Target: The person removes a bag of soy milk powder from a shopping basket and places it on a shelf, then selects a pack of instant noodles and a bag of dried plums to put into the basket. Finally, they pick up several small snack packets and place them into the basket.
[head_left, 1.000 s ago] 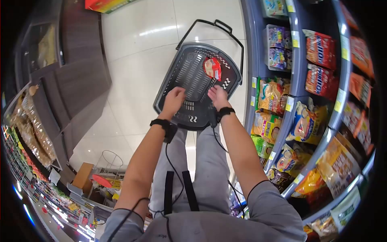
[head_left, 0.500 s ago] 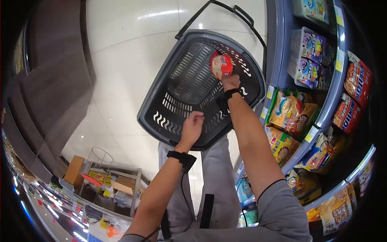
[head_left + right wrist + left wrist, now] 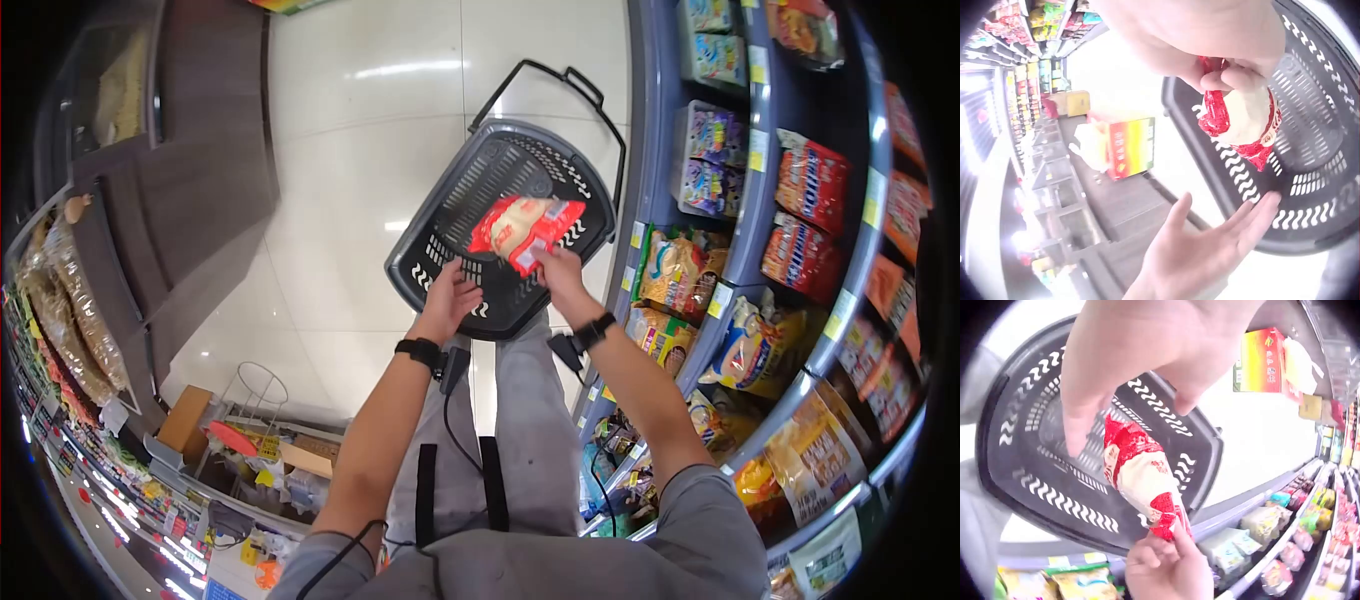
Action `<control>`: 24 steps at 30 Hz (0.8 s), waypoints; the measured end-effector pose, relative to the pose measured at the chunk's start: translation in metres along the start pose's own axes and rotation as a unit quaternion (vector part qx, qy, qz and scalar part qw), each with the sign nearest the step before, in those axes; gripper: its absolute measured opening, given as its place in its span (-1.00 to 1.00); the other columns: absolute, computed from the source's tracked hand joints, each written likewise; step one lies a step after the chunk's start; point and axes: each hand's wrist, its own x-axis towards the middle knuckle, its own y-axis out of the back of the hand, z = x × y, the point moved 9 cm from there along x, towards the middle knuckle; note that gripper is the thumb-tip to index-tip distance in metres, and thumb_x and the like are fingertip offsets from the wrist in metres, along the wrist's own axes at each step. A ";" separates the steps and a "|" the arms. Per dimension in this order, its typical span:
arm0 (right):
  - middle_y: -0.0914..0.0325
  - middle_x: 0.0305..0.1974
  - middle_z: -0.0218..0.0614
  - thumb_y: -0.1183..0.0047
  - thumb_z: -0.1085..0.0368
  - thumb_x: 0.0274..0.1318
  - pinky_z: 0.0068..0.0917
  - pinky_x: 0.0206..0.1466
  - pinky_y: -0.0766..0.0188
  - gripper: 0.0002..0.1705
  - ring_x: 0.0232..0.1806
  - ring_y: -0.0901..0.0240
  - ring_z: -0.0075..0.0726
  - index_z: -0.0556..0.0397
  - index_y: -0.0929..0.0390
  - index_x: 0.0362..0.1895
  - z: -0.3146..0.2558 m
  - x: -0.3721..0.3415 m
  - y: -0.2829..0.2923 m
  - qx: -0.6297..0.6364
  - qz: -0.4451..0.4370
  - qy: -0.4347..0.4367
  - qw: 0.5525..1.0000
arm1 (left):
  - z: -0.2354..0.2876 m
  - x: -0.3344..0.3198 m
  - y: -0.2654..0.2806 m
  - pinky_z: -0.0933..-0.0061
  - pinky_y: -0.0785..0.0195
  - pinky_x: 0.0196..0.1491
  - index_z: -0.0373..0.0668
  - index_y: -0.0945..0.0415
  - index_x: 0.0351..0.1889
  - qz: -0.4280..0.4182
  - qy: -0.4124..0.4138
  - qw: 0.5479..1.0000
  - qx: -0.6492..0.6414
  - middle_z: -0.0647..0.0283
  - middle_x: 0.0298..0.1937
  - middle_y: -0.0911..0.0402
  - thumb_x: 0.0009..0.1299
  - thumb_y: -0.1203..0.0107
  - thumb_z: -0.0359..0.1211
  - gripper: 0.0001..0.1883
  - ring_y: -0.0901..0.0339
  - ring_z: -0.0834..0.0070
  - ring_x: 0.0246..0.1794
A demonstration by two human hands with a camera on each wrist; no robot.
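Note:
A red and cream bag (image 3: 522, 230) is held up above the dark grey basket (image 3: 408, 262). The right hand (image 3: 564, 280) pinches one red end of it; the right wrist view shows thumb and fingers closed on the wrapper (image 3: 1215, 115). To the left of the bag is the left hand (image 3: 450, 300), over the basket's near side, fingers loosely spread and holding nothing. In the left wrist view the bag (image 3: 1141, 472) hangs close to the left hand's fingers without visible contact.
Shelves with bagged snacks (image 3: 680, 262) stand along the right, close to the basket. The basket's handle (image 3: 583, 85) leans out at the far side. A dark cabinet (image 3: 215, 170) is at left, and a cart with boxes (image 3: 305, 458) at lower left.
The right hand has reached into the basket, taken hold of the bag and lifted it nearer the body. The left hand has moved beside it, its fingers spreading.

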 end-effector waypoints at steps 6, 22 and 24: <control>-0.42 -0.64 -0.45 -0.17 0.32 0.10 -0.64 -0.60 -0.20 -0.85 -0.68 -0.28 -0.63 0.07 -0.50 -0.46 -0.078 -0.224 -0.020 0.032 -0.066 0.076 0.994 | 0.027 -0.150 -0.094 0.00 -0.24 0.27 -0.29 -0.19 0.28 -0.230 0.116 0.958 -0.125 -0.11 0.26 -0.31 0.30 -0.12 0.11 -0.21 -0.32 0.05 0.27; -0.27 0.24 -0.03 -0.23 0.03 0.01 -0.24 0.27 -0.20 -0.08 0.25 -0.26 -0.11 0.13 -0.05 0.35 -0.082 -0.598 0.117 0.227 -0.110 0.420 0.871 | 0.002 -0.559 -0.262 0.33 -0.39 0.17 -0.17 -0.06 0.32 -0.519 -0.318 0.755 0.245 0.17 0.15 -0.42 0.17 -0.23 -0.60 -0.23 -0.44 0.41 0.16; -0.12 0.36 0.01 -0.26 -0.17 -0.07 -0.18 0.39 -0.07 0.21 0.37 -0.12 -0.04 0.10 0.19 0.47 -0.073 -0.638 0.134 0.222 -0.085 0.473 0.848 | -0.029 -0.595 -0.266 0.36 -0.35 0.20 -0.25 -0.06 0.32 -0.539 -0.330 0.714 0.302 0.16 0.16 -0.41 0.10 -0.31 -0.58 -0.16 -0.43 0.43 0.16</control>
